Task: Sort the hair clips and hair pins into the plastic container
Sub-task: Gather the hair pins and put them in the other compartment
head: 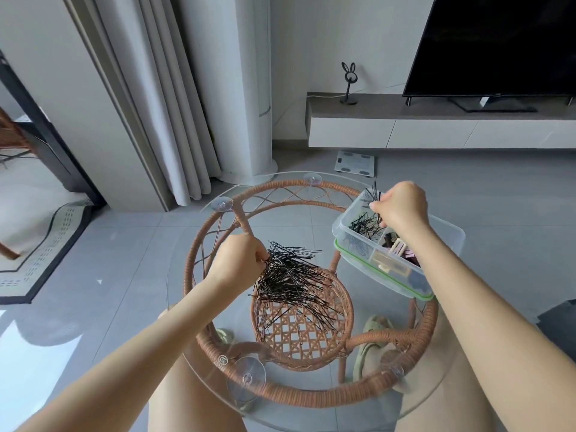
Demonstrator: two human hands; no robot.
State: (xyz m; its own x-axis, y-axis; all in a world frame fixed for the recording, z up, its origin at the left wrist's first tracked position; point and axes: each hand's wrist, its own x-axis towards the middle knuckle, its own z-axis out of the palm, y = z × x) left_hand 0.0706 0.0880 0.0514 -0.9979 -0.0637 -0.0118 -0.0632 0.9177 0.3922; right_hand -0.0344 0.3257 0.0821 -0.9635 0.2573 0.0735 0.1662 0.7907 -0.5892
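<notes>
Above the plastic container, right hand pinches hair pins upright over its pin compartment; left hand fingers grip the pile on the counter

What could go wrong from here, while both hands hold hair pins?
The right hand holds a bunch of pins over the plastic container; loose ones may drop among the hair clips in the next compartment. The left hand grips one side of the tangled pile; lifting it may drag pins off the glass table. The container seems to stand near the table's edge, so a push might tip it.
</notes>
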